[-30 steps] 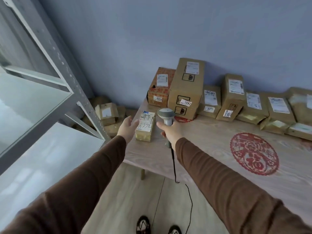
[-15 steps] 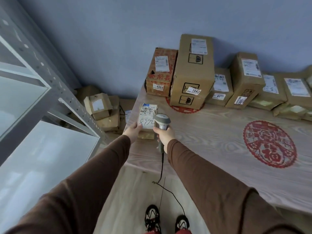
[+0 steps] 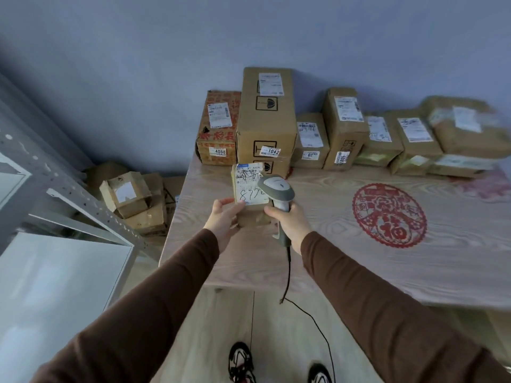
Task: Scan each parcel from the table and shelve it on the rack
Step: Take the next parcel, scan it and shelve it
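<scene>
- Parcel (image 3: 250, 201) sat in my left hand (image 3: 222, 219), raised over the left end of the bench (image 3: 318, 261), its white label with handwritten digits turned up toward me.
- My left fingers (image 3: 221, 202) were curled round the parcel's near left edge, thumb on the label side.
- My right hand (image 3: 289, 222) was wrapped tight round the handle of the scanner (image 3: 276, 193); its head covered the label's right edge, touching or just above it, I could not tell which.
- The parcel's long axis ran away from me toward the back wall, and the scanner lay just to its right, so I judged the scan needed only a small tilt of the head onto the barcode.
- The rack (image 3: 69, 194) stood to my left, on the side of the hand carrying the parcel; I judged that hand the natural one to shelve it.
- Loose cartons (image 3: 130, 200) lay on the floor between the rack and the bench's left edge.
- A row of boxes (image 3: 266, 120) stood along the bench's back edge, just beyond the parcel.
- The scanner's cable (image 3: 287, 275) hung off the near edge to the floor, and I thought it might snag when I turned.
</scene>
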A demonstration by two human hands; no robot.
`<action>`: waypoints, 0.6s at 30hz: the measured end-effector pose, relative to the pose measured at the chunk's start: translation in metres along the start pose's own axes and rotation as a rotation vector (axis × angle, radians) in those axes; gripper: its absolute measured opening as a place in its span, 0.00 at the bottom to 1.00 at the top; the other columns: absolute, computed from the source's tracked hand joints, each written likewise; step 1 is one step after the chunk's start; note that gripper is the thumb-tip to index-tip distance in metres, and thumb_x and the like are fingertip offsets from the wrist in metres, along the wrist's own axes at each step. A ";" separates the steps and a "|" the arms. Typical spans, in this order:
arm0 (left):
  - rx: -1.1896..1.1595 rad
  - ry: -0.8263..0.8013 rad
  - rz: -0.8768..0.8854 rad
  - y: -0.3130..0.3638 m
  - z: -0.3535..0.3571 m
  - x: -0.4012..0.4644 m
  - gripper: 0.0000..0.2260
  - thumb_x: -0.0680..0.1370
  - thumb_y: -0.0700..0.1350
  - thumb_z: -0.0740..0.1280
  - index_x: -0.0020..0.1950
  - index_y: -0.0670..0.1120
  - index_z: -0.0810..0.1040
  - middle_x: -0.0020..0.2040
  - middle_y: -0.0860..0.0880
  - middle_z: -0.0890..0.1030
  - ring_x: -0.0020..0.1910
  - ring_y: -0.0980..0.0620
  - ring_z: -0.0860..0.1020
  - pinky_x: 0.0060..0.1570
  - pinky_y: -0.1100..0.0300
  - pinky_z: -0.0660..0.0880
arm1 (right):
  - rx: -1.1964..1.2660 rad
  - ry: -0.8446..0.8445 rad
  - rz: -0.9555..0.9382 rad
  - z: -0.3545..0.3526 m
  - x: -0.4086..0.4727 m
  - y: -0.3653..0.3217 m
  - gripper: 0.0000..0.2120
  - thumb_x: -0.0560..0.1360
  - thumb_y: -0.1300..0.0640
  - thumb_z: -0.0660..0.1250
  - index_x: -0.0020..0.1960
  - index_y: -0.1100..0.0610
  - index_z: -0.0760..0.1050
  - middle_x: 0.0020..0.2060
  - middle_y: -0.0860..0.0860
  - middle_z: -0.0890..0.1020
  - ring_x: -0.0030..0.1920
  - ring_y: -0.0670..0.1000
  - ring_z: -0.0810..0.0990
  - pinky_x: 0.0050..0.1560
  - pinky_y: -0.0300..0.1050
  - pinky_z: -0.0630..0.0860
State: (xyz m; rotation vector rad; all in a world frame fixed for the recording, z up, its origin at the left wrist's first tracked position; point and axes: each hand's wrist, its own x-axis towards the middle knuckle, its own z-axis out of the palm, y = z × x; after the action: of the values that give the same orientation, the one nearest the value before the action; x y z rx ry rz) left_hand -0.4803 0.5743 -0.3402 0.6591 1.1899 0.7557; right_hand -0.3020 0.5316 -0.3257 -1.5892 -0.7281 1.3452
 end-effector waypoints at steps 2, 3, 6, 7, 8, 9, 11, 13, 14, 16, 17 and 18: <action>-0.043 -0.064 0.008 0.006 0.032 -0.006 0.23 0.80 0.42 0.71 0.71 0.46 0.64 0.62 0.40 0.79 0.56 0.45 0.81 0.59 0.52 0.78 | -0.022 0.021 -0.047 -0.033 -0.008 -0.015 0.09 0.76 0.61 0.74 0.53 0.54 0.78 0.41 0.51 0.82 0.41 0.51 0.80 0.37 0.46 0.78; -0.046 -0.113 0.008 0.009 0.049 -0.010 0.24 0.80 0.40 0.70 0.73 0.43 0.64 0.64 0.39 0.79 0.58 0.46 0.81 0.61 0.53 0.78 | -0.037 0.035 -0.073 -0.051 -0.011 -0.023 0.08 0.76 0.61 0.74 0.53 0.54 0.79 0.39 0.50 0.81 0.40 0.50 0.79 0.36 0.45 0.77; 0.005 -0.287 0.012 0.021 0.104 -0.024 0.18 0.81 0.40 0.69 0.71 0.42 0.74 0.67 0.42 0.80 0.59 0.48 0.81 0.60 0.58 0.78 | -0.094 0.075 -0.159 -0.108 -0.026 -0.049 0.12 0.77 0.60 0.74 0.58 0.60 0.79 0.41 0.52 0.81 0.39 0.50 0.78 0.34 0.41 0.77; 0.017 -0.321 0.005 0.026 0.123 -0.030 0.18 0.81 0.41 0.69 0.71 0.45 0.75 0.66 0.45 0.81 0.59 0.48 0.81 0.59 0.58 0.78 | -0.107 0.087 -0.191 -0.128 -0.032 -0.058 0.13 0.77 0.60 0.74 0.59 0.61 0.79 0.42 0.54 0.81 0.40 0.51 0.78 0.34 0.40 0.77; 0.025 -0.345 -0.001 0.030 0.143 -0.037 0.19 0.80 0.42 0.70 0.71 0.47 0.74 0.65 0.46 0.82 0.59 0.47 0.81 0.59 0.57 0.77 | -0.114 0.098 -0.225 -0.147 -0.039 -0.068 0.12 0.77 0.60 0.75 0.58 0.61 0.79 0.42 0.54 0.81 0.40 0.50 0.78 0.35 0.38 0.77; 0.031 -0.366 -0.001 0.035 0.162 -0.044 0.22 0.80 0.43 0.71 0.73 0.48 0.73 0.65 0.47 0.81 0.61 0.45 0.80 0.60 0.55 0.77 | -0.117 0.109 -0.263 -0.166 -0.046 -0.077 0.11 0.77 0.60 0.75 0.57 0.60 0.80 0.41 0.53 0.81 0.39 0.49 0.78 0.35 0.37 0.77; 0.043 -0.406 0.027 0.044 0.202 -0.057 0.26 0.79 0.42 0.71 0.76 0.48 0.69 0.66 0.46 0.80 0.62 0.45 0.80 0.63 0.53 0.76 | -0.112 0.135 -0.334 -0.201 -0.060 -0.097 0.08 0.76 0.60 0.75 0.54 0.58 0.80 0.39 0.49 0.81 0.39 0.46 0.79 0.37 0.36 0.76; 0.047 -0.441 0.093 0.051 0.241 -0.072 0.27 0.80 0.41 0.70 0.78 0.49 0.67 0.67 0.45 0.80 0.61 0.46 0.80 0.67 0.51 0.74 | -0.101 0.157 -0.388 -0.233 -0.077 -0.115 0.08 0.76 0.59 0.75 0.53 0.57 0.80 0.38 0.46 0.81 0.38 0.44 0.79 0.39 0.38 0.76; 0.052 -0.461 0.140 0.054 0.259 -0.079 0.27 0.80 0.40 0.70 0.78 0.49 0.67 0.67 0.45 0.81 0.60 0.46 0.81 0.68 0.50 0.74 | -0.088 0.169 -0.422 -0.247 -0.086 -0.124 0.08 0.76 0.58 0.75 0.54 0.56 0.80 0.38 0.45 0.82 0.38 0.43 0.80 0.39 0.40 0.76; 0.089 -0.497 0.255 0.061 0.291 -0.091 0.24 0.80 0.37 0.69 0.75 0.50 0.70 0.66 0.44 0.82 0.60 0.46 0.82 0.69 0.48 0.73 | -0.073 0.210 -0.518 -0.272 -0.106 -0.139 0.12 0.78 0.54 0.74 0.59 0.55 0.80 0.45 0.46 0.85 0.45 0.43 0.82 0.45 0.43 0.78; 0.107 -0.495 0.305 0.064 0.306 -0.097 0.25 0.80 0.36 0.69 0.75 0.50 0.69 0.66 0.43 0.82 0.62 0.45 0.81 0.70 0.48 0.72 | -0.079 0.232 -0.566 -0.283 -0.116 -0.147 0.14 0.78 0.52 0.73 0.61 0.55 0.79 0.49 0.47 0.85 0.48 0.43 0.83 0.48 0.46 0.79; 0.112 -0.477 0.341 0.068 0.319 -0.101 0.29 0.79 0.35 0.69 0.78 0.50 0.66 0.65 0.42 0.82 0.65 0.43 0.80 0.71 0.47 0.71 | -0.084 0.248 -0.603 -0.293 -0.127 -0.154 0.15 0.79 0.49 0.72 0.62 0.55 0.78 0.50 0.46 0.85 0.47 0.43 0.83 0.49 0.48 0.80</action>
State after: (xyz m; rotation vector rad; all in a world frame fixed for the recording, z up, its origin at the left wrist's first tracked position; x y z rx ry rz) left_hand -0.2025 0.5145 -0.1512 1.0859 0.6915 0.7602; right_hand -0.0318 0.4100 -0.1316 -1.4069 -1.0139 0.6757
